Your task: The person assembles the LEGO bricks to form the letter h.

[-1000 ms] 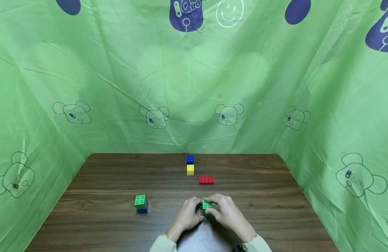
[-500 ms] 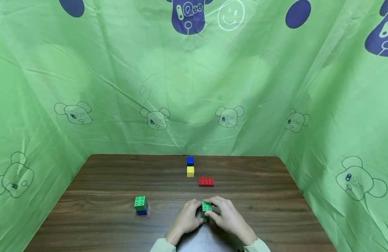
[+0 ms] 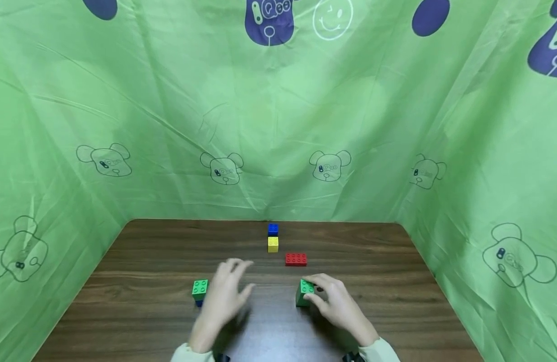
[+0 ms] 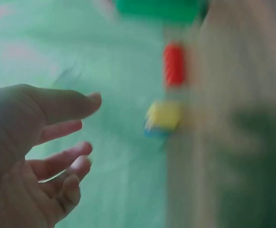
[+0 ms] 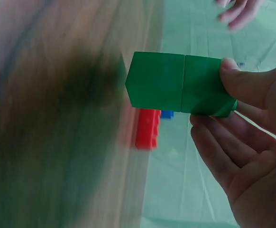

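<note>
My right hand [image 3: 336,304] pinches a stack of two green toy building bricks [image 5: 176,83] between thumb and fingers, near the top of the stack. In the right wrist view the seam between the two bricks shows. My left hand [image 3: 220,297] holds nothing; its fingers are apart and loosely bent, as the left wrist view also shows. Just to its left on the table stands a green brick [image 3: 199,289] on top of a dark blue brick [image 3: 199,303], partly covered by that hand.
Farther back on the wooden table [image 3: 360,251] lie a red eight-stud brick [image 3: 296,259], a yellow brick [image 3: 273,245] and a blue brick [image 3: 273,230] behind the yellow one. A green printed cloth [image 3: 278,110] hangs around the back and sides.
My left hand has come away from the green stack and moved left, beside the green-and-blue stack. My right hand keeps the green stack and has shifted slightly right and away from me.
</note>
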`<state>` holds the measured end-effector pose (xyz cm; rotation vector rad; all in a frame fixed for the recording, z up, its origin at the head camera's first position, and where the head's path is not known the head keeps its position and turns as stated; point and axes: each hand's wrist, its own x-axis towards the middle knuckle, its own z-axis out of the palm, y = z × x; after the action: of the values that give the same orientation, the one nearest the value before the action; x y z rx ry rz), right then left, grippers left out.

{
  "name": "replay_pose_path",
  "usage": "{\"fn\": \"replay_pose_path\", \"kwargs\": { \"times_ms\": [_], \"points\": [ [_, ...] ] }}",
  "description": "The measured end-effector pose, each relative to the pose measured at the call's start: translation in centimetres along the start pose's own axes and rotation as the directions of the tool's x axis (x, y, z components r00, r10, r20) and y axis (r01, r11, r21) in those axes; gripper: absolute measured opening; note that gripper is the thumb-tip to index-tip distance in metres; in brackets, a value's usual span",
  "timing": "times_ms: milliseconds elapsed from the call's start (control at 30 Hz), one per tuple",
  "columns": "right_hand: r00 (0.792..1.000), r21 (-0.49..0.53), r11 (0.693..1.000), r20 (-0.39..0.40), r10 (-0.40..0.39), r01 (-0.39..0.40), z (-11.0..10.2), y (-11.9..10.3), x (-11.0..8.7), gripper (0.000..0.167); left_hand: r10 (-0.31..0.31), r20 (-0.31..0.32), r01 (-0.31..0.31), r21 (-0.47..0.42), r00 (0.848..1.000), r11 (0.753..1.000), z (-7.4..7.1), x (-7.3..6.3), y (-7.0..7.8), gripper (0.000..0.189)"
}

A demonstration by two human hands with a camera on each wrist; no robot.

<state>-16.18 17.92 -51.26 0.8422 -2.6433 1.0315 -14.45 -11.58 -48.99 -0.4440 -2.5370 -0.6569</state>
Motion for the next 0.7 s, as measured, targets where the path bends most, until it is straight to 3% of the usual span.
{"fn": "replay_pose_path", "kwargs": {
  "times_ms": [67,100,133,200,233,267,367,433,500,600,700],
  "points": [
    [1.0,-0.01,1.0,-0.015,0.012,-0.012,-0.6,0.4,0.0,0.04,0.01,-0.106,-0.001,0.085,0.994,0.996,-2.0,-0.1,-1.5,0.063],
    [1.0,-0.02,1.0,-0.02,0.015,-0.015,-0.8,0.6,-0.1,0.04,-0.007,-0.123,0.022,0.115,0.992,0.993,-3.0,-0.2,-2.3,0.066],
    [0.999,-0.027,0.999,-0.026,0.019,-0.019,-1.1,0.9,-0.1,0.04,-0.05,-0.111,0.065,0.135,0.993,0.989,-3.9,-0.5,-2.9,0.069],
    [0.999,-0.041,0.999,-0.036,0.028,-0.029,-1.5,1.3,-0.3,0.041,-0.173,-0.019,0.174,0.146,0.985,0.974,-5.6,-1.1,-4.0,0.076],
    [0.999,-0.047,0.998,-0.037,0.036,-0.038,-1.7,1.5,-0.4,0.041,-0.247,0.049,0.237,0.145,0.968,0.961,-6.3,-1.5,-4.4,0.079],
    [0.998,-0.049,0.998,-0.037,0.045,-0.046,-1.8,1.7,-0.5,0.041,-0.317,0.122,0.299,0.146,0.941,0.943,-6.8,-1.9,-4.9,0.083],
    [0.997,-0.053,0.996,-0.024,0.071,-0.072,-2.0,2.0,-0.6,0.041,-0.447,0.295,0.428,0.13,0.845,0.895,-7.7,-2.8,-6.1,0.089],
    [0.996,-0.055,0.995,-0.011,0.085,-0.085,-2.1,2.1,-0.7,0.042,-0.464,0.345,0.457,0.105,0.816,0.883,-7.6,-3.3,-6.8,0.086],
    [0.996,-0.057,0.994,-0.001,0.089,-0.089,-2.1,2.1,-0.7,0.042,-0.458,0.355,0.462,0.079,0.815,0.883,-7.3,-3.7,-7.4,0.078],
    [0.997,-0.054,0.995,0.002,0.083,-0.083,-2.0,2.1,-0.6,0.042,-0.435,0.341,0.445,0.05,0.834,0.894,-6.6,-4.2,-8.0,0.063],
    [0.998,-0.054,0.997,0.004,0.063,-0.062,-1.7,2.1,-0.5,0.043,-0.431,0.324,0.443,0.04,0.842,0.895,-5.8,-4.5,-8.5,0.052]
  ]
}}
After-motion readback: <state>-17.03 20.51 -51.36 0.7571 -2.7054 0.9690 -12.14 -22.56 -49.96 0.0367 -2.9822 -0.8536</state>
